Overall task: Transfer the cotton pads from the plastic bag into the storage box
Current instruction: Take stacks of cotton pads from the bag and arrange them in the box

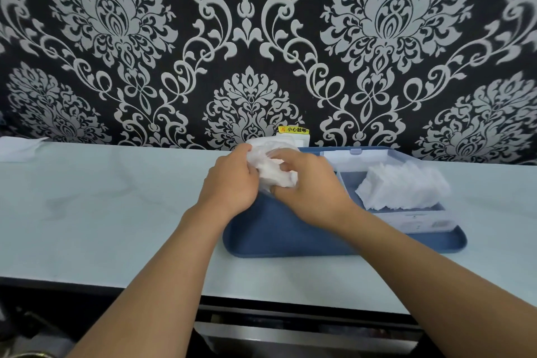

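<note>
Over the blue plastic tray [261, 238], both the left hand [229, 183] and right hand [308, 186] grip the crumpled clear plastic bag [273, 168] of remaining pads. Many white cotton pads [404, 187] already lie in the clear storage box [421, 222] alongside, so the transfer seems well advanced.

Both forearms extended forward, left hand [229, 180] and right hand [311, 183] close together, fingers curled

A black wall [267, 38] with a large silver-grey damask pattern fills the view from nine o'clock round to three. At its foot, near centre, sits a white socket [302, 141] with a yellow sticker [293, 129]. Below runs a pale blue-grey counter [101, 212], evenly lit with a soft sheen. A white cloth [20, 148] lies at nine o'clock. Under the counter's edge, at six o'clock, are dark, dim shelves [290, 334].
</note>
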### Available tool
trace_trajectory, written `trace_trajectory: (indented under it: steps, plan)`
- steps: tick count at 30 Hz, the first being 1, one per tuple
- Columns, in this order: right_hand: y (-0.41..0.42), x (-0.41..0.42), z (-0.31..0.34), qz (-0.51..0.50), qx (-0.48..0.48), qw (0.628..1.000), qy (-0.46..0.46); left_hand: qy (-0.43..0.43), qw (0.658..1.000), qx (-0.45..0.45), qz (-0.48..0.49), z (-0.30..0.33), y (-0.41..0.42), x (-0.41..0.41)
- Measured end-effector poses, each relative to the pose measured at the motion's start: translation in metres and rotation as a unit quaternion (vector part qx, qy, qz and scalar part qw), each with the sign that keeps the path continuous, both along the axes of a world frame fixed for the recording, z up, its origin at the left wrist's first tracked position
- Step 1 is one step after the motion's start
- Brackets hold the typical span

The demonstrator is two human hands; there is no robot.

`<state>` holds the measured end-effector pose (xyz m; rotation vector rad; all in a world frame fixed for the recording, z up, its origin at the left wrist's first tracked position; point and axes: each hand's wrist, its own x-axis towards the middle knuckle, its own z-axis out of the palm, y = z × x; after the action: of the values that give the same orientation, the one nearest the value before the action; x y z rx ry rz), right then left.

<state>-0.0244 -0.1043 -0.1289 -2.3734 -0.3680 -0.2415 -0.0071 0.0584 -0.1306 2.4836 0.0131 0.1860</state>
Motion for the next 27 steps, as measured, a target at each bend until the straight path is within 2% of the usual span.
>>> trace_trajectory:
  steps: [3,6,9,11,13,14,16,17,19,20,22,23,27]
  plan:
    - [-0.012,-0.008,0.006,0.027,-0.003,1.0,-0.01,0.002,1.0,0.015,-0.002,0.001,-0.002,0.0]
    - [-0.027,-0.016,0.023,0.089,0.134,0.984,0.073,0.02,1.0,0.013,0.006,0.005,0.002,-0.004]
    - [-0.05,-0.019,0.039,0.124,0.319,0.925,0.166,0.034,0.999,-0.02,0.004,0.013,0.006,-0.012]
    - [-0.064,-0.016,0.042,0.112,0.397,0.88,0.234,-0.032,0.998,-0.063,0.0,0.027,0.003,-0.023]
    - [-0.072,-0.013,0.04,0.084,0.447,0.843,0.286,-0.109,0.974,-0.196,-0.043,0.047,-0.012,-0.04]
    - [-0.072,-0.011,0.039,0.079,0.463,0.829,0.302,-0.107,0.946,-0.297,-0.067,0.055,-0.021,-0.049]
    - [-0.07,-0.008,0.037,0.098,0.475,0.816,0.314,0.006,0.87,-0.484,-0.097,0.06,-0.043,-0.06]
    - [-0.069,-0.007,0.038,0.114,0.472,0.819,0.305,0.09,0.829,-0.541,-0.112,0.06,-0.053,-0.062]
    - [-0.071,-0.008,0.04,0.131,0.461,0.834,0.275,0.235,0.77,-0.573,-0.153,0.058,-0.068,-0.063]
    - [-0.073,-0.009,0.041,0.125,0.454,0.841,0.266,0.279,0.742,-0.585,-0.171,0.057,-0.072,-0.063]
    - [-0.079,-0.011,0.043,0.113,0.413,0.868,0.251,0.311,0.701,-0.615,-0.186,0.055,-0.076,-0.058]
    - [-0.082,-0.011,0.043,0.111,0.382,0.886,0.238,0.318,0.691,-0.622,-0.188,0.055,-0.078,-0.056]
    - [-0.092,-0.018,0.045,0.086,0.303,0.934,0.168,0.34,0.691,-0.607,-0.195,0.049,-0.089,-0.048]
